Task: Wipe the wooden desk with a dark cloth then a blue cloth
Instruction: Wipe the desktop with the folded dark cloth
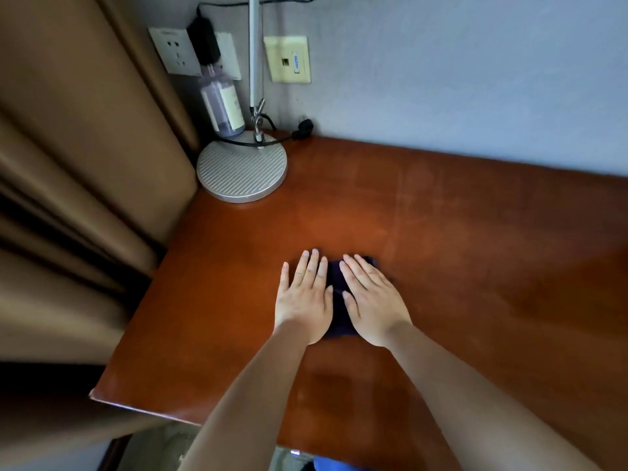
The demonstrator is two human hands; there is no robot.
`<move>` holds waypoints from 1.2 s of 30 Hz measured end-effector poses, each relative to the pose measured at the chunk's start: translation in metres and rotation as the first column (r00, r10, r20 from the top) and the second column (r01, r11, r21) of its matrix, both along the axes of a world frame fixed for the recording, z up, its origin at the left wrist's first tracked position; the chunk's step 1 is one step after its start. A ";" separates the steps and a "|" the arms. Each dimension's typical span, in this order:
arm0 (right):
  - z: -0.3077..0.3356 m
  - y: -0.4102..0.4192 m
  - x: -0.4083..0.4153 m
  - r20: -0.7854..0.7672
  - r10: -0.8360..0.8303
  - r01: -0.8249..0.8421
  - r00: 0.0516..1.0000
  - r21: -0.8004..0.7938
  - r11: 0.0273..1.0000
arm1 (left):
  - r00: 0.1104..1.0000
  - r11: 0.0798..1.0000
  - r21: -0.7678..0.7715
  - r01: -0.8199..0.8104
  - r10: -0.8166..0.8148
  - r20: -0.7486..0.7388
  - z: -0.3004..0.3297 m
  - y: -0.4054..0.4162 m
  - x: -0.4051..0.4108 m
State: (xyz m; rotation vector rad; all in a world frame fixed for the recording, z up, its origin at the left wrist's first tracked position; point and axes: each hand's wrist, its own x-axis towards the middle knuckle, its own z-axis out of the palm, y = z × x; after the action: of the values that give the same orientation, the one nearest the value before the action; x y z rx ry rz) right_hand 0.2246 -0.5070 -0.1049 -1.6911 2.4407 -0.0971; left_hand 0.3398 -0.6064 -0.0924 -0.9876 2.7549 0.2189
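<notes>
Hanging in tan folds down the far left, a curtain (78,185), touching the desk's left edge. Next along, at the back left corner: white wall sockets (176,51) with a black adapter (204,42) plugged in, a clear bottle (222,103) of purplish liquid below them, and a round grey lamp base (242,171) resting on the wooden desk (475,232), its white stem rising out of view. Just right of the stem, a cream wall plate (288,59).

Near the desk's middle, left hand (304,300) pressed flat, fingers straight and slightly spread, its thumb side over the dark cloth (336,300). Cloth lying folded on the desk surface, showing only between and beyond the two hands. Right hand (372,300) likewise flat on the cloth, fingers straight and angled toward the left hand, thumbs nearly meeting. Nothing gripped by either hand; both simply pressing down. At the bottom edge, below the desk front, a sliver of something blue (334,465), too cropped to identify.
</notes>
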 end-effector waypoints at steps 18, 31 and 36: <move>0.000 -0.109 -0.104 -0.046 -0.018 0.015 0.999 -0.052 0.999 | 0.998 0.997 -0.068 0.038 -0.041 -0.047 -0.003 -0.108 -0.108; 0.001 -0.048 -0.044 0.008 -0.040 0.040 0.999 -0.012 0.999 | 0.999 0.999 0.021 0.042 -0.042 -0.011 0.002 -0.044 -0.042; 0.000 -0.010 -0.009 0.029 -0.037 0.036 0.999 0.014 0.999 | 0.998 0.998 -0.001 0.064 -0.064 0.025 0.003 -0.006 -0.008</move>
State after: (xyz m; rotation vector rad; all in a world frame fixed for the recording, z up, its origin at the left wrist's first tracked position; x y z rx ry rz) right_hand 0.2159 -0.5171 -0.1049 -1.6287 2.4463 -0.1093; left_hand 0.3320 -0.6128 -0.0889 -0.8948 2.7596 0.1921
